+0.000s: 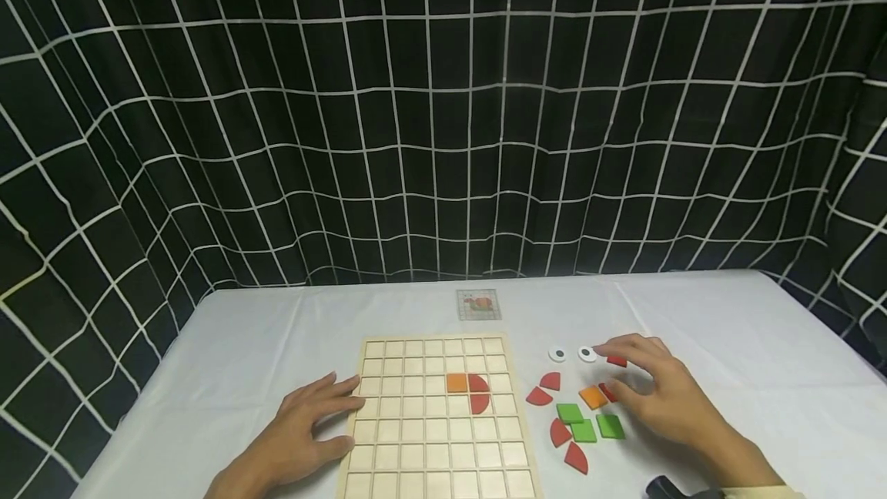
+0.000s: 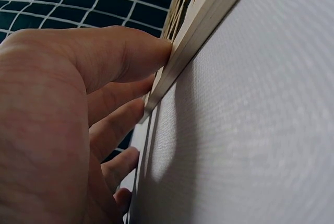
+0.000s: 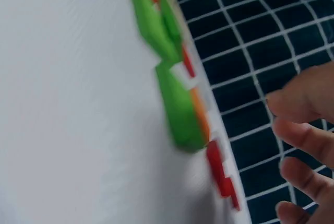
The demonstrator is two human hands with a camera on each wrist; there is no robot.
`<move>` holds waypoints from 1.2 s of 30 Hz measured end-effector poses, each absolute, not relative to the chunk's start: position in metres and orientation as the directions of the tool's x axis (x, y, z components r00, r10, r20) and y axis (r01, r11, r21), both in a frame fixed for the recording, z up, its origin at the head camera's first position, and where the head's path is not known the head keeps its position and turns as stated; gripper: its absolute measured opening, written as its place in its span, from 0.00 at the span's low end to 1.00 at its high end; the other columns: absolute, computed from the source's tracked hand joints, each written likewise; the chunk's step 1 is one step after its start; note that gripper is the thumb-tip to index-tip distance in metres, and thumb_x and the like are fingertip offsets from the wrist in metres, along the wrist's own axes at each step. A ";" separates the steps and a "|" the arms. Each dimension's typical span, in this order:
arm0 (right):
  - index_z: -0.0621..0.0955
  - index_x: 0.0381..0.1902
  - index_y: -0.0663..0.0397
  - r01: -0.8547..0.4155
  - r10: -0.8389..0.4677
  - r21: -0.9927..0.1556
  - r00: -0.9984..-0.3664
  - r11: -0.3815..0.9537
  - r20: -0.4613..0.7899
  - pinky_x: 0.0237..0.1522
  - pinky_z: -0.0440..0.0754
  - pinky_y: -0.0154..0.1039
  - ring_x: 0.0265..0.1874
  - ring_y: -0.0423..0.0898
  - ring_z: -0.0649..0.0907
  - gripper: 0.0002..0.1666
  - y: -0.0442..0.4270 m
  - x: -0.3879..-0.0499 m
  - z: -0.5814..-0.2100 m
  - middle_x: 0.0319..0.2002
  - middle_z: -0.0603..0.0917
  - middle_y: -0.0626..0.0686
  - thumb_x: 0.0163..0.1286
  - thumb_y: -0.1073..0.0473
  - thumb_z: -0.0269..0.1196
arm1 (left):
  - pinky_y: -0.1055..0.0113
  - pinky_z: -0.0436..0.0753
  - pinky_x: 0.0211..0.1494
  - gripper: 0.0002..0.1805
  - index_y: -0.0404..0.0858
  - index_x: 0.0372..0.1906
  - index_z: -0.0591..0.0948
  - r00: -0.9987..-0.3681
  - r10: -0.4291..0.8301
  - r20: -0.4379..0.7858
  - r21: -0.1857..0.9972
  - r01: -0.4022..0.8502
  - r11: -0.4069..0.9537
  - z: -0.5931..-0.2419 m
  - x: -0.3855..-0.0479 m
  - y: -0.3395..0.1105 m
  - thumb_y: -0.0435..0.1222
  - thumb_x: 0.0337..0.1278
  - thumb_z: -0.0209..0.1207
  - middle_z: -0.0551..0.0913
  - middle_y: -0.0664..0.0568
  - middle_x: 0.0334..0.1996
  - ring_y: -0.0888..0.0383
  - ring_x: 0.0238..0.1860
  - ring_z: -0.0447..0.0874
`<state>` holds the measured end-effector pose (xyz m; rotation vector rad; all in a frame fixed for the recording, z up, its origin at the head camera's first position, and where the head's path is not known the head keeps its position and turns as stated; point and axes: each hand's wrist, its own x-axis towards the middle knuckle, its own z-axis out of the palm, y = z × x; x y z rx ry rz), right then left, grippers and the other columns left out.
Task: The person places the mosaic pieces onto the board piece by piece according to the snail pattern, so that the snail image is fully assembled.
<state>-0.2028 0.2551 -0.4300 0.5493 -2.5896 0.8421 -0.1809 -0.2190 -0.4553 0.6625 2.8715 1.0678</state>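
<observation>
A pale wooden grid board [image 1: 416, 433] lies on the white table. In its cells sit an orange square tile [image 1: 456, 383] and two red quarter-circle tiles [image 1: 479, 404]. My left hand [image 1: 305, 426] rests at the board's left edge, thumb and fingertips touching the rim in the left wrist view. Over the loose pieces at the right hovers my right hand [image 1: 661, 391], fingers spread and bent, nothing visible between them. Below it lie a red piece [image 1: 608, 392], another orange square [image 1: 593, 397] and a green square [image 1: 610, 426]; part of the red is hidden.
Two round eye pieces [image 1: 557, 354] lie behind the loose tiles. More red quarter circles [image 1: 576, 457] and green squares [image 1: 570, 413] are scattered right of the board. A small picture card [image 1: 478, 304] lies beyond it. A dark netted curtain [image 1: 443, 114] hangs behind the table.
</observation>
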 end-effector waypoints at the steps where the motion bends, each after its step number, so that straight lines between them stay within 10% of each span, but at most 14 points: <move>1: 0.83 0.49 0.49 -0.469 -0.264 -0.476 -0.861 0.743 0.435 0.50 0.72 0.51 0.49 0.46 0.72 0.26 0.256 -0.203 -0.433 0.48 0.80 0.46 0.51 0.70 0.72 | 0.42 0.48 0.69 0.23 0.46 0.55 0.83 -0.915 0.383 0.128 0.627 0.373 0.683 -0.455 -0.180 -0.219 0.41 0.49 0.66 0.70 0.57 0.66 0.45 0.71 0.56; 12: 0.85 0.49 0.45 -0.519 -0.366 -0.453 -0.847 0.725 0.385 0.47 0.71 0.39 0.47 0.45 0.72 0.27 0.261 -0.204 -0.451 0.49 0.83 0.44 0.49 0.69 0.73 | 0.40 0.50 0.68 0.23 0.48 0.55 0.83 -0.901 0.404 0.158 0.615 0.410 0.674 -0.454 -0.180 -0.219 0.42 0.50 0.66 0.71 0.56 0.66 0.44 0.70 0.57; 36: 0.86 0.41 0.44 -0.379 -0.282 -0.455 -0.921 0.806 0.268 0.41 0.70 0.49 0.42 0.46 0.71 0.17 0.251 -0.206 -0.446 0.40 0.79 0.42 0.52 0.58 0.75 | 0.41 0.51 0.68 0.23 0.47 0.55 0.83 -0.892 0.414 0.183 0.602 0.434 0.670 -0.454 -0.179 -0.220 0.42 0.50 0.66 0.71 0.55 0.65 0.43 0.70 0.58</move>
